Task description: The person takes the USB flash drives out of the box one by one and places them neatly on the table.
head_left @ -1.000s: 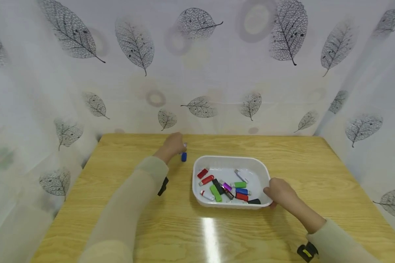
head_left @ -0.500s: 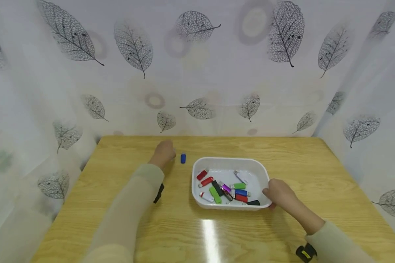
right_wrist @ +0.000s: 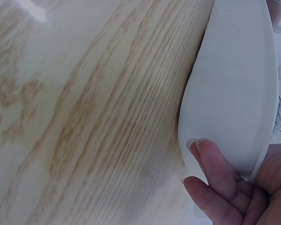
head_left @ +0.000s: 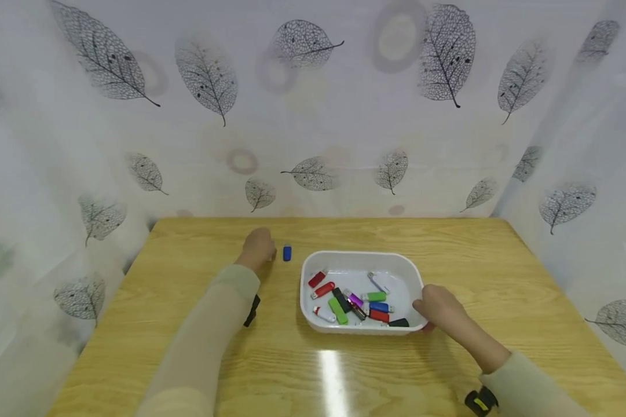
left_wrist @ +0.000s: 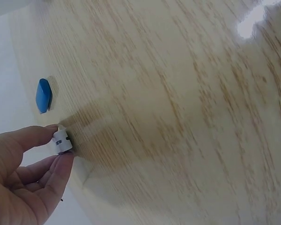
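Near the table's back edge, my left hand point(head_left: 257, 248) pinches a small white USB stick point(left_wrist: 62, 142) between thumb and fingers. Two dark slots show on its end in the left wrist view; the hand hides it in the head view. Whether it touches the table I cannot tell. A blue USB stick point(head_left: 287, 252) lies just right of that hand. My right hand point(head_left: 440, 307) grips the near right corner of a white plastic tray point(head_left: 362, 329), thumb at the rim and fingers point(right_wrist: 218, 168) against the outer wall. Several USB sticks lie loosely inside, including a green one point(head_left: 337, 311) and a red one point(head_left: 323, 289).
The wooden table point(head_left: 271, 376) carries the tray near its middle. A leaf-printed curtain point(head_left: 344, 116) hangs behind the table and along both sides. A dark wrist strap point(head_left: 481, 401) shows by the right sleeve.
My left hand has moved left from behind the blue USB stick, carrying the white one, and has lowered slightly. My right hand still holds the tray's corner.
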`<control>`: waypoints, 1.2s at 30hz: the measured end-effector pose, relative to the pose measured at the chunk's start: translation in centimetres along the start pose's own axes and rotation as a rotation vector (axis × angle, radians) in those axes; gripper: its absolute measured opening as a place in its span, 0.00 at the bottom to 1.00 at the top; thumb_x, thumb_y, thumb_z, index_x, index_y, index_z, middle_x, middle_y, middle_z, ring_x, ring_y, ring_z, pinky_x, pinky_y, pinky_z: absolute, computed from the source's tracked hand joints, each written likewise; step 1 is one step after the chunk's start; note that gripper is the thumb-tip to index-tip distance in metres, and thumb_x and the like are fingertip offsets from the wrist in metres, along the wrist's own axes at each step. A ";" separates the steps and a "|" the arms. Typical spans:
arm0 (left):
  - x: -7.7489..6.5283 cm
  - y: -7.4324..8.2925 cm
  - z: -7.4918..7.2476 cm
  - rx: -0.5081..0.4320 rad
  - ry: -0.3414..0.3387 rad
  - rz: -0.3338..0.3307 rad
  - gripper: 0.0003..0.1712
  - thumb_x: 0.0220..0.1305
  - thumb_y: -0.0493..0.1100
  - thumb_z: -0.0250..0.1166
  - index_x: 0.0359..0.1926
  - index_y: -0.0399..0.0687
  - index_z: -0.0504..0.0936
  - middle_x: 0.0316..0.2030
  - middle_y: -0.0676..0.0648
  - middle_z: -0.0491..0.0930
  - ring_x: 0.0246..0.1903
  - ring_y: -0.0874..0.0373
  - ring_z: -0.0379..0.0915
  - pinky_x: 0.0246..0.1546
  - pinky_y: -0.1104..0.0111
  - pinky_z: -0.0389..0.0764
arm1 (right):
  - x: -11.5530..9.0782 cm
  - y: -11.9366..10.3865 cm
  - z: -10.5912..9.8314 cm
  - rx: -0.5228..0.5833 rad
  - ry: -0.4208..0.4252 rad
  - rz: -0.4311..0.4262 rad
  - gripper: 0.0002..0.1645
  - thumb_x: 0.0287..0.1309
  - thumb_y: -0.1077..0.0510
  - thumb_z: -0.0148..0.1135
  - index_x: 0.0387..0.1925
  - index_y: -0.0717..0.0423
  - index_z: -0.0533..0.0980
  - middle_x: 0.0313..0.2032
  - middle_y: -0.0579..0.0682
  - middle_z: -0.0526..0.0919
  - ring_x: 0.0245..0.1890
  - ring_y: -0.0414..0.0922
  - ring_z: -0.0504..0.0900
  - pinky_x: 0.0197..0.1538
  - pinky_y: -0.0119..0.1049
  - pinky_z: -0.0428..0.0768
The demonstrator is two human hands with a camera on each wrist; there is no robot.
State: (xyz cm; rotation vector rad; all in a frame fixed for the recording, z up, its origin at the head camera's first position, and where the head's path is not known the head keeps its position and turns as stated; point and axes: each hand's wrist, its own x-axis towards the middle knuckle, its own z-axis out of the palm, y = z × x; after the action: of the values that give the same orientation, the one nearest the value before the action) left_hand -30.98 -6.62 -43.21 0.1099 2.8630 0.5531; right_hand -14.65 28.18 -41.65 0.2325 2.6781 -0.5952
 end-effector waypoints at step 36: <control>0.2 -0.1 -0.5 -0.014 0.026 0.005 0.16 0.58 0.44 0.67 0.36 0.34 0.75 0.33 0.41 0.77 0.31 0.52 0.71 0.37 0.62 0.79 | -0.1 -0.4 0.0 -0.050 -0.004 0.011 0.15 0.62 0.63 0.52 0.38 0.78 0.73 0.14 0.52 0.77 0.14 0.42 0.79 0.19 0.32 0.74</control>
State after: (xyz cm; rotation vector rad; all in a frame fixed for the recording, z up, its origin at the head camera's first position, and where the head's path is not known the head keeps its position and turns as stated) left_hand -31.31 -6.87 -42.83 0.1087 2.8842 0.5802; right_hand -14.70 27.77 -41.48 0.2312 2.6822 -0.5245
